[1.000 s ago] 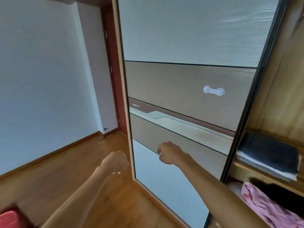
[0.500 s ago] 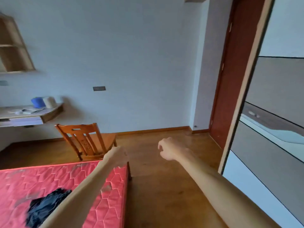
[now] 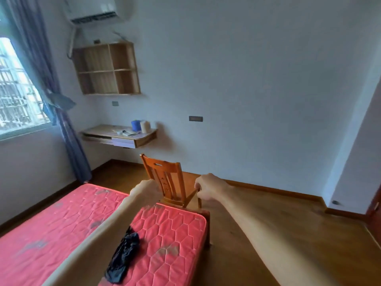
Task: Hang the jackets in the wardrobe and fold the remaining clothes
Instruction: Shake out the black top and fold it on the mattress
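Dark clothing [image 3: 123, 258], crumpled in a narrow heap, lies on the red mattress [image 3: 61, 230] of your bed, near its right edge and partly hidden under your left forearm. Your left hand [image 3: 146, 191] is curled into a loose fist with nothing in its grip, held in the air above the bed's far corner. Your right hand [image 3: 208, 188] is loosely curled too and empty, in front of the wooden chair [image 3: 165, 178] beyond the bed. A wall-mounted worktop [image 3: 119, 135] carries two spools.

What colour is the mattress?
Pinkish red with a quilted hexagon pattern, the mattress shows best in the head view.
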A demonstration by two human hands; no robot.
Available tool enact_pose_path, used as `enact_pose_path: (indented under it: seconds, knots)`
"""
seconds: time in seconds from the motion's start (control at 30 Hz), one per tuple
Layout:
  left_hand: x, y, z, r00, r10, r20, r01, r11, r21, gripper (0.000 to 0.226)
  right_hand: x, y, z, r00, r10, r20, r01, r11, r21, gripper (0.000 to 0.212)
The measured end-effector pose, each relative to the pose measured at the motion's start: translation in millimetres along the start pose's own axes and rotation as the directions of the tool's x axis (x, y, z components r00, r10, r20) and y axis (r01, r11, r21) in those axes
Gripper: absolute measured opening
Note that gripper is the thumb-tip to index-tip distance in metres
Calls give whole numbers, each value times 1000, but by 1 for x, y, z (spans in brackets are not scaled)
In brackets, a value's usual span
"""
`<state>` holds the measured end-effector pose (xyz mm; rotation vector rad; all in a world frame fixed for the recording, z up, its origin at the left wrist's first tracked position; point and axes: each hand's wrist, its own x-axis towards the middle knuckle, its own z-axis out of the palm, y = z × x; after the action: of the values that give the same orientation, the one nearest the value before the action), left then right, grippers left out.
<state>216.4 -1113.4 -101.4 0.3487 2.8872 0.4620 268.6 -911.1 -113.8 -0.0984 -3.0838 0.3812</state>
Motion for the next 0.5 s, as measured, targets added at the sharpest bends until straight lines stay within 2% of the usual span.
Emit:
enact_pose_path:
  seconds: [0.13,0.3,0.5]
  knots:
    - [21,-19,-4,998,-56,-2,56,998,5,22,41,-8,2,995,-103,15,103,995,17,23]
    - [57,-56,-2,982,-188,-35,185,981,-61,22,86,-21,19,964,-234,125,223,970,90,31]
    - [105,-104,-5,961,-277,-10,277,960,-48,22,158,-51,53,930,-297,215,283,955,93,29]
